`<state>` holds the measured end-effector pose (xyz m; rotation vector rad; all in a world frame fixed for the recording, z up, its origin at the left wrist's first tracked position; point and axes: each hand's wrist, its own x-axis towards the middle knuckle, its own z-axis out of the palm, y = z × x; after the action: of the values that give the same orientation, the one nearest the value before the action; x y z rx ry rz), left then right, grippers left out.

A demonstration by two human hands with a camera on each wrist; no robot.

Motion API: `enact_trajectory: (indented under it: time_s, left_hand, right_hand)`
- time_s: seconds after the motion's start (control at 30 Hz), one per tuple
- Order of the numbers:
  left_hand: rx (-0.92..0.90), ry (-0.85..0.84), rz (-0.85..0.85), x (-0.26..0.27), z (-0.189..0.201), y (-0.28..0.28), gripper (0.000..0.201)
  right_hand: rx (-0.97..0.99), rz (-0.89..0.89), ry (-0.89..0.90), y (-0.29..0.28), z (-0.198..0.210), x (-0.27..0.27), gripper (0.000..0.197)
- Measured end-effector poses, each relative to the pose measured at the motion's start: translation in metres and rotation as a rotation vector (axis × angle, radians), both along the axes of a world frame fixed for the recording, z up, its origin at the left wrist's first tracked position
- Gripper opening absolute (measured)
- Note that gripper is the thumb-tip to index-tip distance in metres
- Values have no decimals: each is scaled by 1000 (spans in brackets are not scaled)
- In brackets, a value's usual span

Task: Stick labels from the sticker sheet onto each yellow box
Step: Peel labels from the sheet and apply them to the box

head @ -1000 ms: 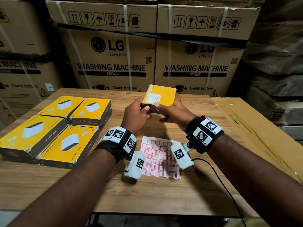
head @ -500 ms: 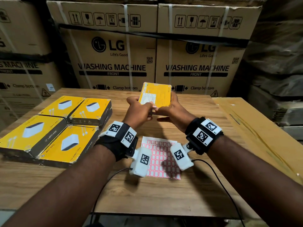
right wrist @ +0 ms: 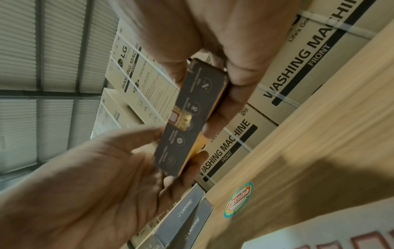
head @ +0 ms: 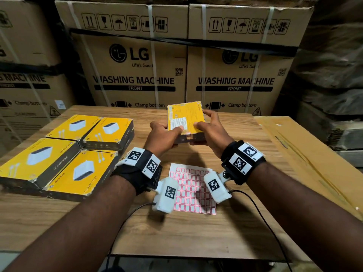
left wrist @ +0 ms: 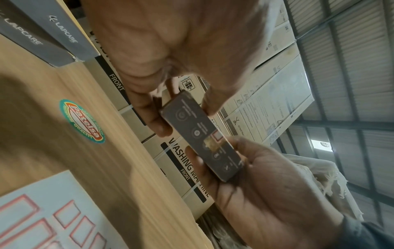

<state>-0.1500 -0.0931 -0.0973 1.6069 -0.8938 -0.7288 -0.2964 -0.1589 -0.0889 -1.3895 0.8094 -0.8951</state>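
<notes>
Both hands, left hand (head: 164, 134) and right hand (head: 211, 130), pinch one flat yellow cardboard box (head: 185, 117) above the wooden table's (head: 196, 236) centre; red-bordered white sticker sheet (head: 191, 190) lies below, nearer the front edge.

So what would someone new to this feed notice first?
Probably the yellow box held up over the table's middle, left hand and right hand gripping its near corners, a small red-edged label on its dark edge. Then the four yellow boxes grouped at the table's left, and the sticker sheet lying flat below the wrists, with LG cartons walling the back.
</notes>
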Motion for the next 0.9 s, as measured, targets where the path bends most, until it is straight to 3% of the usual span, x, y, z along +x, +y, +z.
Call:
enact_trajectory:
  time_s: [0.1, 0.2, 0.33, 0.5, 0.6, 0.67, 0.77, 0.9]
  left_hand:
    - [2, 5, 50, 10, 3, 2, 60]
    - [-36, 99, 79, 25, 8, 3, 69]
    - [90, 117, -52, 36, 11, 10, 34]
    - [191, 207, -93, 45, 10, 17, 36]
    - [156, 283, -72, 42, 11, 19, 29]
    - [91, 379, -31, 40, 9, 18, 17]
    - [10, 511, -30, 39, 8, 16, 15]
    - [22, 482, -63, 29, 3, 15, 14]
  right_hand:
    - [11, 56, -12, -1, 2, -6, 35]
    - [-17, 151, 63, -4, 3, -14, 34]
    - [-46, 145, 147, -10, 6, -16, 28]
    - [-63, 148, 301, -17, 7, -21, 26]
    - [-26, 103, 282, -18, 10, -20, 28]
    - [7, 55, 225, -20, 9, -18, 32]
    - [35, 15, 223, -22, 8, -14, 61]
    - [-11, 63, 329, -16, 1, -9, 74]
